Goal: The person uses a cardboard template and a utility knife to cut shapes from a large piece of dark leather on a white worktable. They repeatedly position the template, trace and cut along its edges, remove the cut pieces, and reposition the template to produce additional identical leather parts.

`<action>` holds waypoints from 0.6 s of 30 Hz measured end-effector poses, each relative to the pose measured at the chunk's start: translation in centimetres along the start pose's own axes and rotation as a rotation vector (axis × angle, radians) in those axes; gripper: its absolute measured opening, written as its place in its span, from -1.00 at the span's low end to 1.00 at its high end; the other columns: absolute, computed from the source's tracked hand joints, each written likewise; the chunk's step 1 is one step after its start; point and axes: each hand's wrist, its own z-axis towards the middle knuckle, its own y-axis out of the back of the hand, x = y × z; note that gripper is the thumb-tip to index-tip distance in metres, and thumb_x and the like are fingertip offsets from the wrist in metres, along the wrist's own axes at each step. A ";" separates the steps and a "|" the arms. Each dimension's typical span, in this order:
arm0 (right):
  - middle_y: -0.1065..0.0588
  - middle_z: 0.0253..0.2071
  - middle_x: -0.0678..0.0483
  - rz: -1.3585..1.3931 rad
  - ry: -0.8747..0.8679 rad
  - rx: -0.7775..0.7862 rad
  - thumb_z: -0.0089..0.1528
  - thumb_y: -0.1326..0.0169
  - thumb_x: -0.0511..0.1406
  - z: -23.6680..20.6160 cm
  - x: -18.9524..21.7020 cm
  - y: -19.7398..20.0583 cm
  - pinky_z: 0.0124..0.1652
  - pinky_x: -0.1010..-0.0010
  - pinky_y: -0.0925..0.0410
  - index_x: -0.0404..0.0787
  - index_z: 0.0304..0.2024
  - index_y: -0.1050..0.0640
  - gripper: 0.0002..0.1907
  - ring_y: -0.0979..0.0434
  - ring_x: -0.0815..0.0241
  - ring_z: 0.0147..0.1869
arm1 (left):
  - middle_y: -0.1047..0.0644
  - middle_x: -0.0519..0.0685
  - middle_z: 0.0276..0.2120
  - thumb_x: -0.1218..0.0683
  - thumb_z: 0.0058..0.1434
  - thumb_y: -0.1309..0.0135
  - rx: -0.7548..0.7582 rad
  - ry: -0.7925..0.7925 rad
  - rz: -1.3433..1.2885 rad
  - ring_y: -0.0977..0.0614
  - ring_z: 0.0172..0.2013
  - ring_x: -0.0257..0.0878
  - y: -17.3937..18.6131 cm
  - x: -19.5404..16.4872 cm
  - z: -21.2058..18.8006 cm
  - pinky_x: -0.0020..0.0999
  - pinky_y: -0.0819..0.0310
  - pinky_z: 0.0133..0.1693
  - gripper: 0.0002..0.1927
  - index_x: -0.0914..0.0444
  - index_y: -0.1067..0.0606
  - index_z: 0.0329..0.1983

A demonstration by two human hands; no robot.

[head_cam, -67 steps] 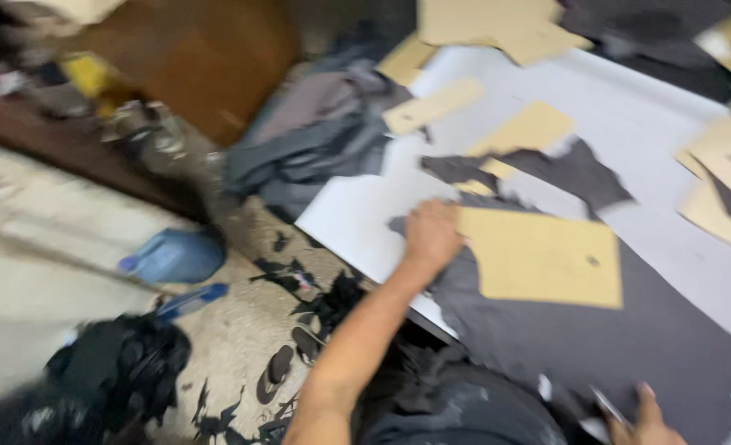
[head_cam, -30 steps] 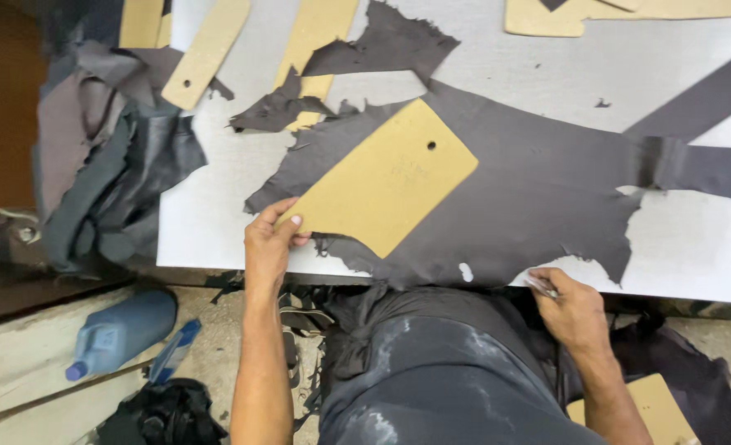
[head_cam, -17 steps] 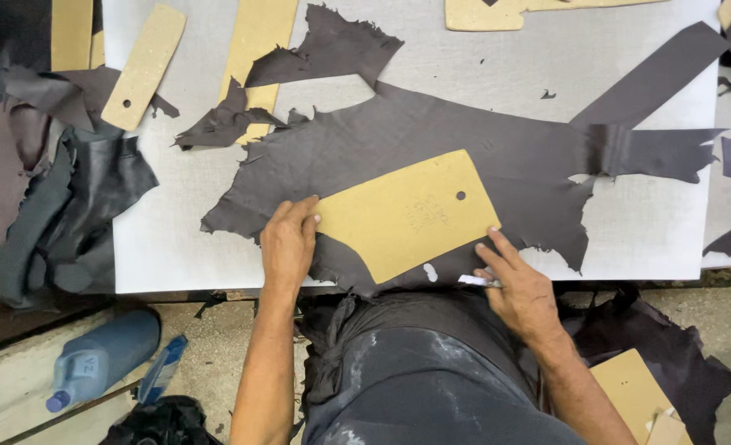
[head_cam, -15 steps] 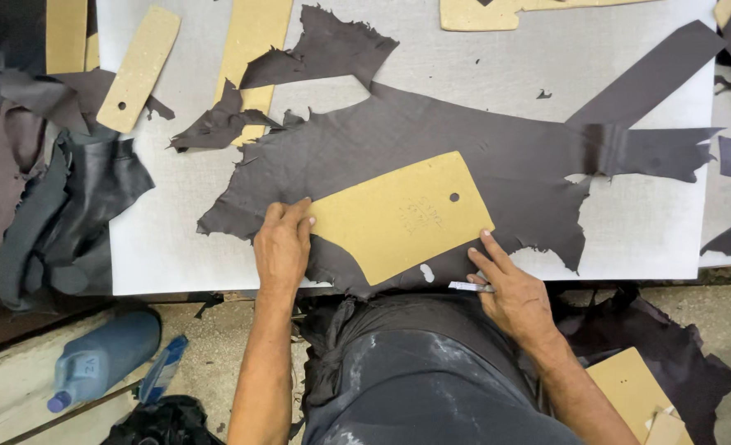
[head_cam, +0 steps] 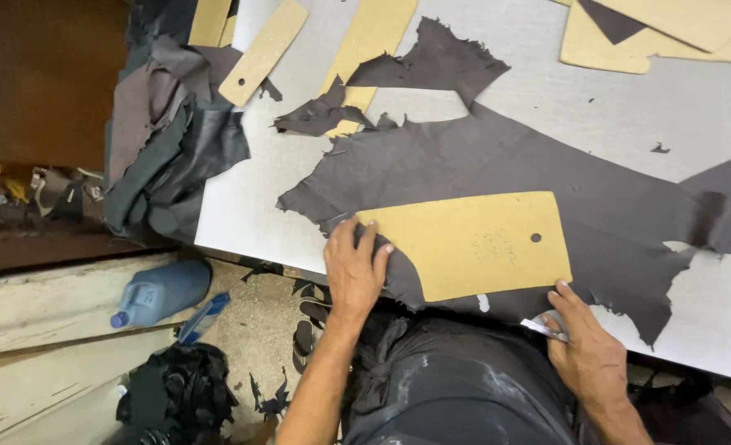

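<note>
Tan cardboard, cut as a long rectangular template with one small hole (head_cam: 472, 245), lies flat on a large irregular piece of dark grey leather (head_cam: 505, 173) spread on the pale grey counter (head_cam: 242, 198), at its near edge. The left hand (head_cam: 354, 272) is open, its fingers spread and pressing on the left end of the template. The right hand (head_cam: 586, 346) is closed around a thin metal blade (head_cam: 544, 330), whose tip sits just beside the near right corner of the template.

The step in hand appears to be marking or cutting the leather around the template. The next move probably calls for firm pressure from the left hand, so the card does not slip, while the blade follows the edge closely.

The long axis of the template runs left to right, slightly tilted, with the right end a little farther. The end with the hole points to the right.

On the left lie a heap of dark leather scraps (head_cam: 167, 140) and more tan cardboard strips (head_cam: 264, 51).
</note>
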 end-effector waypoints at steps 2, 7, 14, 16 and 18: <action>-0.54 0.23 0.04 0.027 0.021 -0.023 0.17 -0.23 -0.33 0.2 -0.2 -0.1 -0.06 0.28 -0.49 -0.18 0.07 -0.57 -0.61 -0.63 -0.01 0.06 | -0.37 0.28 0.27 -0.05 0.24 -0.19 0.014 -0.017 0.044 -0.33 0.29 0.22 -0.2 0.1 -0.9 0.13 -0.16 0.27 -0.46 0.29 -0.49 0.23; -0.56 0.20 0.02 -0.004 0.046 -0.011 0.22 -0.21 -0.32 0.1 -0.1 -0.2 -0.04 0.30 -0.49 -0.20 0.06 -0.58 -0.66 -0.63 -0.01 0.10 | -0.33 0.27 0.34 -0.04 0.31 -0.11 0.049 0.006 0.043 -0.28 0.34 0.25 0.0 0.5 -1.0 0.19 -0.08 0.33 -0.50 0.28 -0.49 0.26; -0.58 0.18 -0.02 -0.048 0.097 -0.007 0.27 -0.21 -0.35 -0.4 0.0 -0.2 0.05 0.32 -0.49 -0.25 0.03 -0.58 -0.73 -0.64 0.02 0.13 | -0.42 0.09 0.29 0.09 0.31 -0.05 0.102 -0.045 0.007 -0.33 0.33 0.18 0.5 1.7 3.3 0.26 -0.03 0.33 -0.62 0.15 -0.55 0.20; -0.59 0.13 -0.01 -0.035 0.097 -0.014 0.29 -0.19 -0.37 -0.5 -0.2 -0.2 0.03 0.36 -0.49 -0.27 0.02 -0.59 -0.75 -0.64 0.05 0.10 | -0.44 0.06 0.29 0.16 0.27 -0.01 0.100 -0.065 0.016 -0.34 0.33 0.15 0.7 2.0 3.4 0.26 -0.03 0.35 -0.59 0.15 -0.55 0.20; -0.59 0.11 -0.02 -0.024 0.100 -0.013 0.31 -0.19 -0.38 -0.7 -0.3 -0.2 0.04 0.39 -0.49 -0.27 0.02 -0.59 -0.77 -0.64 0.06 0.09 | -0.44 0.06 0.29 0.25 0.20 0.03 0.106 -0.106 0.087 -0.34 0.33 0.15 1.1 2.0 2.7 0.27 -0.01 0.35 -0.51 0.16 -0.55 0.21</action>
